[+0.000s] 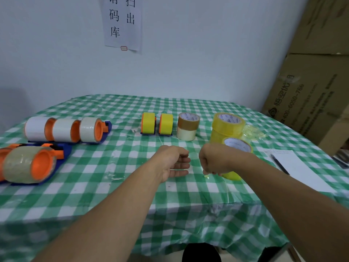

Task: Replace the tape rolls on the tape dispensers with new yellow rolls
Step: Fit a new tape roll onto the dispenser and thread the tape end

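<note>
— In the head view, what are your hands doing?
— My right hand [213, 160] is clenched on a yellow roll [232, 175] at 2 o'clock. My left hand [174, 164] is relaxed and holds nothing.
— What is the risk?
— I think the tape end [206, 176] can stick to the tablecloth [113, 157] or twist. The unchanged dispensers [97, 129] stand at 9 o'clock.
</note>
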A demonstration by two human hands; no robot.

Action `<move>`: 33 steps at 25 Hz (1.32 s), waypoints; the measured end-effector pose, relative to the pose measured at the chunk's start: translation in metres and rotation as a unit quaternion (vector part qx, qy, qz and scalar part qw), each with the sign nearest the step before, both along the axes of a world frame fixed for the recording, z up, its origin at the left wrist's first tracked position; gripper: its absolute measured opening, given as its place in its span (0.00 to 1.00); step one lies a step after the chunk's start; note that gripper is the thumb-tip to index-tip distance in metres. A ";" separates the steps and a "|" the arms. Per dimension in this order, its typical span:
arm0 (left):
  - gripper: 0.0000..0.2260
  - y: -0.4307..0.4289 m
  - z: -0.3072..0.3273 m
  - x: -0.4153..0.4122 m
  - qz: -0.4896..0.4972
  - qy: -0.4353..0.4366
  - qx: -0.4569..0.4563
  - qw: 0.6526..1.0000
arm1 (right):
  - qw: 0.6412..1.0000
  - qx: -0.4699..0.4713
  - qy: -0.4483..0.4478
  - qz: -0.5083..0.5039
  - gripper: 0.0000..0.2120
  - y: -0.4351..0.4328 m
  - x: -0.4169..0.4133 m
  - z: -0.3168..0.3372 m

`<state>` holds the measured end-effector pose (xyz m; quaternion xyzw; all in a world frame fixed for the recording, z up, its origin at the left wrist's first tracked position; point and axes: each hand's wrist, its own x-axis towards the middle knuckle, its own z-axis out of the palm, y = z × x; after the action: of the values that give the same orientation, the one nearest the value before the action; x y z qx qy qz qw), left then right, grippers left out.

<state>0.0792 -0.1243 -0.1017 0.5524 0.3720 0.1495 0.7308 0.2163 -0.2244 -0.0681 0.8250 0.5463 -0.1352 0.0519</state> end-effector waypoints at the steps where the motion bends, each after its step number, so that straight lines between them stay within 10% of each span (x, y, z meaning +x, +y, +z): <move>1: 0.06 0.001 0.000 -0.001 0.001 0.001 0.001 1.000 | 1.000 -0.002 -0.008 0.004 0.04 0.000 0.000 0.000; 25: 0.14 0.015 0.006 -0.013 0.072 -0.002 0.017 0.997 | 1.000 0.010 -0.012 -0.008 0.18 0.018 -0.010 0.014; 30: 0.04 0.033 0.014 -0.030 0.089 -0.006 0.029 0.996 | 1.000 0.017 -0.006 0.023 0.06 0.043 -0.030 0.023; 33: 0.07 0.049 0.018 -0.046 0.111 -0.007 0.030 0.993 | 0.999 0.025 0.027 0.018 0.19 0.064 -0.040 0.024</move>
<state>0.0334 -0.0753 -0.0837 0.5284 0.4215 0.2442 0.6954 0.1763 -0.1604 -0.0443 0.8124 0.5652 -0.1423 0.0186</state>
